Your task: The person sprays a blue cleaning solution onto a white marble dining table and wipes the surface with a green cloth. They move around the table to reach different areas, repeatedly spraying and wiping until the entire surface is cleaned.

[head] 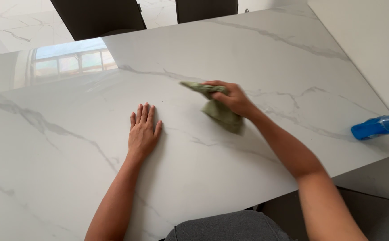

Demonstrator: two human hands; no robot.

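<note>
The left hand lies flat and open on the white table, maybe to steady the person. Just past it, the right hand squeezes a green cloth against the table. A blue bottle lies by the table's right edge.

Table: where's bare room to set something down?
Bare marble table left of the flat left hand, and between cloth in the right hand and blue bottle. Tightest between the two hands.
</note>
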